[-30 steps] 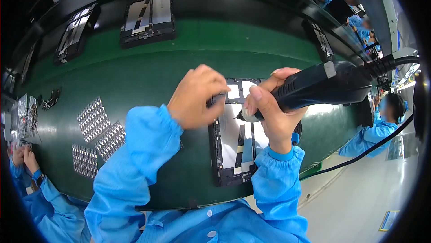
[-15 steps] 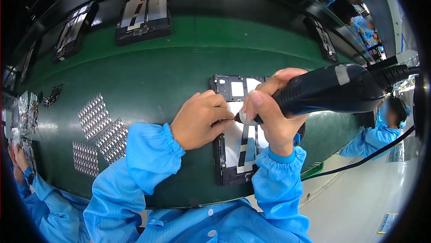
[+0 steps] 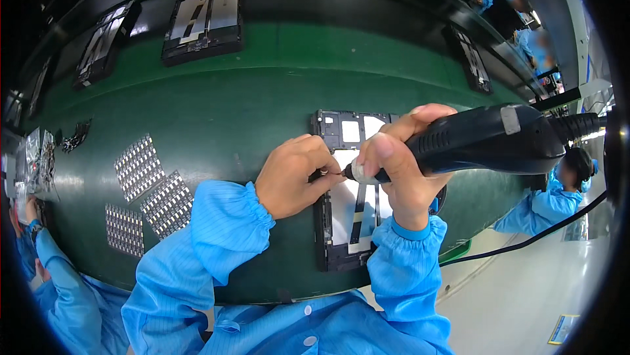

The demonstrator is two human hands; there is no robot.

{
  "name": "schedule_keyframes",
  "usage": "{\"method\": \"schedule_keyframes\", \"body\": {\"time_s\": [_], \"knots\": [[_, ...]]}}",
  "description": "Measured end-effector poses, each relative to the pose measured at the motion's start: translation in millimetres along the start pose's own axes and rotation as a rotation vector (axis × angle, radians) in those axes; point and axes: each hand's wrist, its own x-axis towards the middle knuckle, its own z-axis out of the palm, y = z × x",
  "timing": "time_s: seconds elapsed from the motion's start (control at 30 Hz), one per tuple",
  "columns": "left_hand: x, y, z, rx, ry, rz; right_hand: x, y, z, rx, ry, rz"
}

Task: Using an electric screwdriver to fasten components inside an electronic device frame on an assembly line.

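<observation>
A black corded electric screwdriver (image 3: 485,142) lies nearly level in my right hand (image 3: 408,187), whose fingers wrap round its front end. Its thin bit points left, meeting the fingertips of my left hand (image 3: 289,178). Those fingertips are pinched together at the bit; whatever is between them is too small to make out. Both hands are over a flat black device housing (image 3: 338,256) with pale silvery panels (image 3: 342,214) and a dark flat cable (image 3: 357,217). My right hand and the screwdriver hide part of its upper right side.
Three sheets of small parts (image 3: 139,168) lie left on the green table (image 3: 230,105). Beyond them are a dark bundle of small parts (image 3: 77,137) and clear bags (image 3: 38,161). Similar housings (image 3: 203,20) stand along the far side. A black cable (image 3: 525,240) hangs at right. Co-workers sit on both sides.
The screwdriver and both hands have shifted slightly right, the bit still at my left fingertips. The far housings sit a little further left in view. The left co-worker's arm has moved.
</observation>
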Motion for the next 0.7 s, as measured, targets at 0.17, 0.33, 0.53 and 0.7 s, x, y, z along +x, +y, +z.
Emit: {"method": "schedule_keyframes", "body": {"time_s": [0.17,0.33,0.53,0.7], "knots": [[-4.7,16.4,-6.4,0.02,-0.001,-0.134,3.4,0.5,-1.5,0.002,-0.003,-0.014],[-40.5,24.8,-0.3,0.345,-0.152,0.141,8.6,12.8,6.6,-0.018,0.026,0.048],[-49.4,19.1,5.9,0.382,-0.159,0.135,9.7,21.5,14.6,-0.02,0.047,0.115],[-50.7,19.6,4.7,0.374,-0.165,0.135,8.6,22.8,16.7,-0.03,0.01,0.117]]}}
